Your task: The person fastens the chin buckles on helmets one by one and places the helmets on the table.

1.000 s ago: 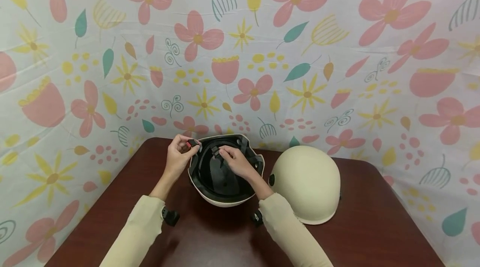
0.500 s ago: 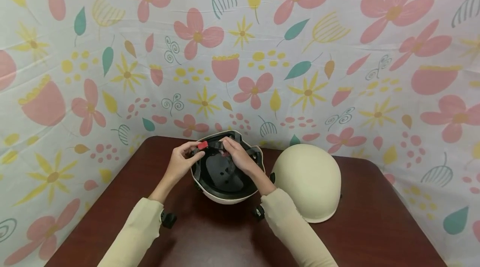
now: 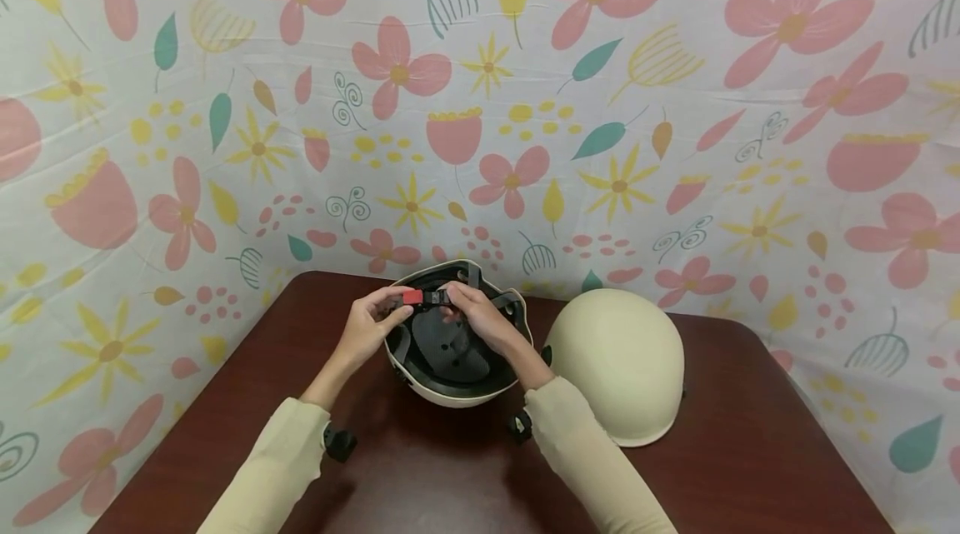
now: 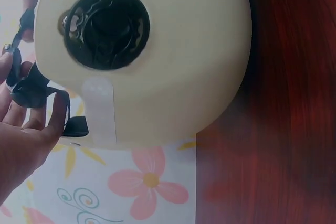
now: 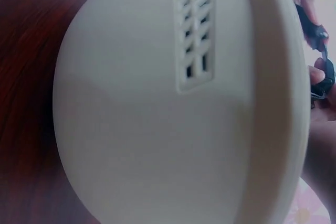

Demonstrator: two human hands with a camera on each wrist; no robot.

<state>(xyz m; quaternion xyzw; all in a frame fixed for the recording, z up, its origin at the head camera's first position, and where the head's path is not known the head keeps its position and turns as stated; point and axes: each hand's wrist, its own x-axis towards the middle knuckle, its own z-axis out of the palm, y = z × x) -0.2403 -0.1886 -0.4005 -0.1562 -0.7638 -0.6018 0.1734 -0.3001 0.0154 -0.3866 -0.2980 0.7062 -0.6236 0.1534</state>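
Observation:
A cream helmet [image 3: 444,398] lies upside down on the table, its black padded inside facing up. Above its opening, my left hand [image 3: 366,327] pinches the red part [image 3: 412,297] of the chin-strap buckle between thumb and fingers. Opposite it, my right hand [image 3: 482,319] pinches the black part [image 3: 434,298] of that buckle. The two parts sit end to end; whether they are locked together I cannot tell. A black dial [image 4: 107,28] shows on the shell in the left wrist view, and a slotted vent [image 5: 197,35] in the right wrist view.
A second cream helmet [image 3: 618,367] rests dome up to the right, close to the right forearm. Both stand on a dark reddish-brown table [image 3: 442,484]. A flower-print cloth [image 3: 480,126] hangs behind the table's back edge.
My left hand has brought the red buckle part rightward from the helmet's left rim. The black part has come up to it in my right hand, and the two now meet over the opening.

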